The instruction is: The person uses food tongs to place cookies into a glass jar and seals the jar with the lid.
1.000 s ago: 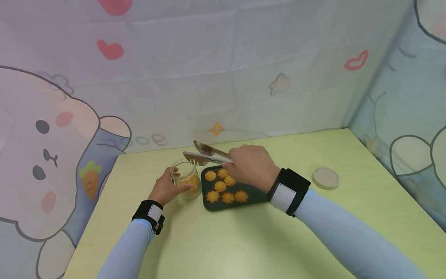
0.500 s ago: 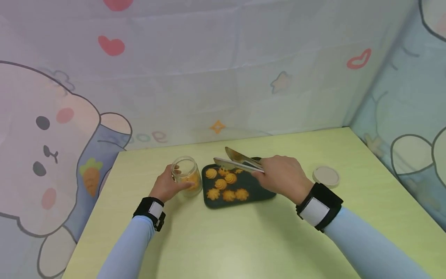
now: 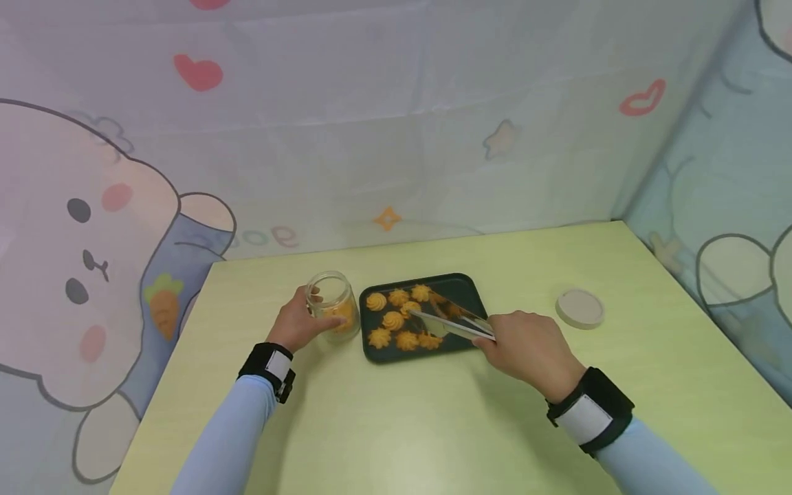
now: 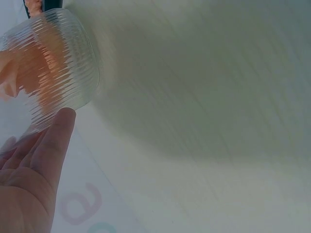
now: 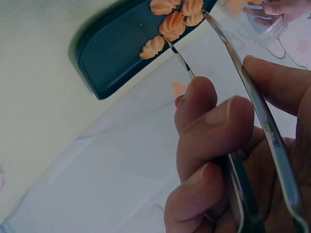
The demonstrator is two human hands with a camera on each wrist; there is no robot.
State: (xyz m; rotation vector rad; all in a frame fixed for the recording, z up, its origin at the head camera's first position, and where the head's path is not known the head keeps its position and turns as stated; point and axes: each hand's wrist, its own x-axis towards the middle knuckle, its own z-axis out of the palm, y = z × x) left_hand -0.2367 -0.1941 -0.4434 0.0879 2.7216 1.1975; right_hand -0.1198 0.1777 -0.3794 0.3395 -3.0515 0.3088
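My left hand grips a clear glass jar from its left side; orange-yellow piped cookies show through its wall. The jar stands on the table with its mouth uncovered. In my right hand is a pair of metal tongs, pointing left over the dark green baking tray. Several swirled cookies lie in the tray's left part. From the right wrist, the two arms of the tongs stand apart, tips close to the cookies. Whether the tips touch any cookie, I cannot tell.
A round pale lid lies on the light yellow-green table, right of the tray. Behind the table hangs a printed cloth backdrop, with another cloth side at the right.
My right hand has carried the tongs from above the jar's mouth rightwards and nearer to me, over the cookies in the tray. My left hand stays on the jar.
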